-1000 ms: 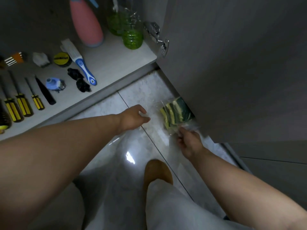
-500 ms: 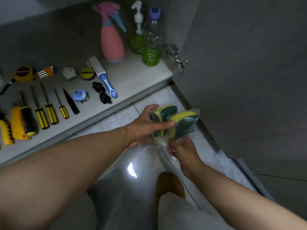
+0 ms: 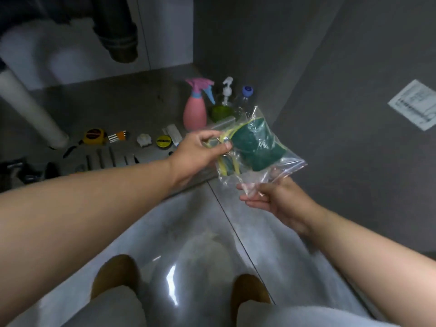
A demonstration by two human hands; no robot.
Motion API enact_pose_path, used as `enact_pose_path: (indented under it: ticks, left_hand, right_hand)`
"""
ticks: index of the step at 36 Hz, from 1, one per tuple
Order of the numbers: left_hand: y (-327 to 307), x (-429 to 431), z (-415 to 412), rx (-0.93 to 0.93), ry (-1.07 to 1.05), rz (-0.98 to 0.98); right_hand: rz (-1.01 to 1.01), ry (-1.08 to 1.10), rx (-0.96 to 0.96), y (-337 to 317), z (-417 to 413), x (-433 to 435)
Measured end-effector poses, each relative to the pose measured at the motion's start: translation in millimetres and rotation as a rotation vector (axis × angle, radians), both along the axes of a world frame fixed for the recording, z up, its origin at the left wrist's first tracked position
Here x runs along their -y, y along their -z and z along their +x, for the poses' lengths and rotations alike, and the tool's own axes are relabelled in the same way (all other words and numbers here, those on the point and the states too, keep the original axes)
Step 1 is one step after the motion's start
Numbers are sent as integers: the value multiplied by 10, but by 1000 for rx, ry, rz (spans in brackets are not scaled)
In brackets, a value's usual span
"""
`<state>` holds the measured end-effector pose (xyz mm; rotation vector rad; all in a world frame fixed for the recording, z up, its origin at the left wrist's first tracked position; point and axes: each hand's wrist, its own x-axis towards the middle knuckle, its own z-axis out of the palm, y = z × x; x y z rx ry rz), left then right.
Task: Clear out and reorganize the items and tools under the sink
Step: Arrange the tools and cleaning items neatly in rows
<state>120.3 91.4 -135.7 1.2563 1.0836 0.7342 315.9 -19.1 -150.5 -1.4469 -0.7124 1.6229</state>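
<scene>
A clear plastic bag of green and yellow sponges (image 3: 256, 143) hangs in the air in front of the open cabinet. My left hand (image 3: 200, 152) pinches its left side between thumb and fingers. My right hand (image 3: 273, 197) holds the bag's lower corner from below, palm turned up. On the cabinet floor (image 3: 132, 107) behind stand a pink spray bottle (image 3: 194, 112), a green pump bottle (image 3: 223, 109) and a clear bottle with a blue cap (image 3: 246, 95). Further left lie a yellow tape measure (image 3: 94, 136), a small round yellow tin (image 3: 163, 141) and a row of screwdrivers (image 3: 106, 158), partly hidden by my left arm.
The open grey cabinet door (image 3: 354, 114) stands close on the right with a white label (image 3: 415, 105). A dark drain pipe (image 3: 118, 31) hangs at the upper left and a white pipe (image 3: 30, 107) slants down. Glossy floor tiles (image 3: 188, 232) and my knees fill the foreground.
The sponge bag was picked up off the floor by the door with my right hand, then my left hand took hold too. Both hands raised it, and the view tilted up into the cabinet.
</scene>
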Motion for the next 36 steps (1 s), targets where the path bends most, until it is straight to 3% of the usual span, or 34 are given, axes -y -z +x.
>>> enact_pose_path:
  ticks: [8, 15, 23, 25, 29, 32, 36]
  left_hand:
    - [-685, 131, -380, 58, -168, -6]
    - [-998, 355, -703, 129, -156, -127]
    - [-1086, 528, -1098, 121, -244, -221]
    - [-1130, 552, -1133, -5, -169, -203]
    - [-1263, 597, -1094, -217, 170, -183]
    - [-1323, 636, -985, -162, 425, -299]
    - [-1374, 691, -879, -94, 549, -335]
  right_hand:
    - [36, -80, -315, -935, -232, -282]
    - [178, 17, 69, -1315, -397, -360]
    - [141, -141, 312, -1576, -397, -229]
    - [127, -270, 421, -1636, -419, -212]
    - [118, -523, 687, -1778, -545, -193]
    - [106, -561, 742, -1857, -679, -219]
    - [109, -521, 697, -1889, -786, -285]
